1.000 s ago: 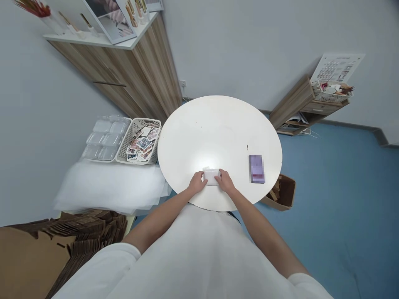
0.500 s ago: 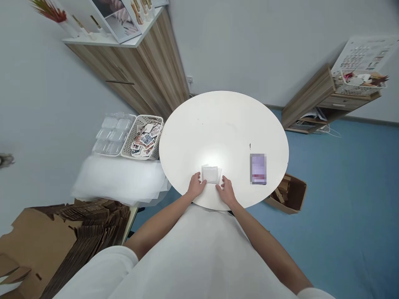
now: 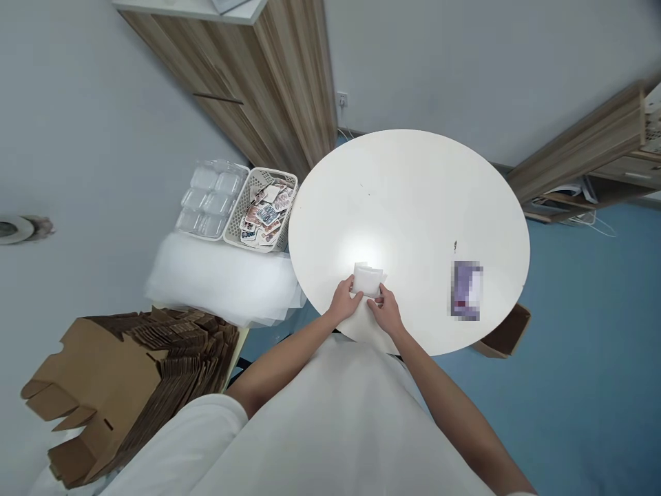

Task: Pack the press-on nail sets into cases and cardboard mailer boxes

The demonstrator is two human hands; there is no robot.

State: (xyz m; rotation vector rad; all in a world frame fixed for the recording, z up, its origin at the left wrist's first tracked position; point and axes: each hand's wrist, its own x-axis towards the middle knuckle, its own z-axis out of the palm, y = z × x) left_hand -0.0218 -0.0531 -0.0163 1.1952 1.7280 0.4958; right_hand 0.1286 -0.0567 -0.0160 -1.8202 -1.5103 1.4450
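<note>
A small white wrapped packet [image 3: 368,281] is at the near part of the round white table [image 3: 413,186], with thin translucent edges sticking out at its top and right. My left hand [image 3: 345,302] grips its left side, fingers at the edge and thumb near the lower corner. On the other side, my right hand [image 3: 386,309] pinches the lower right edge. What lies inside the wrapping is hidden. A pixelated purple item [image 3: 467,291] rests on the table to the right.
Left of the table are a basket of printed cards [image 3: 266,217], clear plastic cases [image 3: 211,200], white translucent sheets [image 3: 222,279] and flattened cardboard boxes [image 3: 118,372]. An open carton [image 3: 505,334] stands on the floor at right.
Both hands have closed in on the packet and now hold its sides. The camera view has shifted, so the table and surroundings appear further right.
</note>
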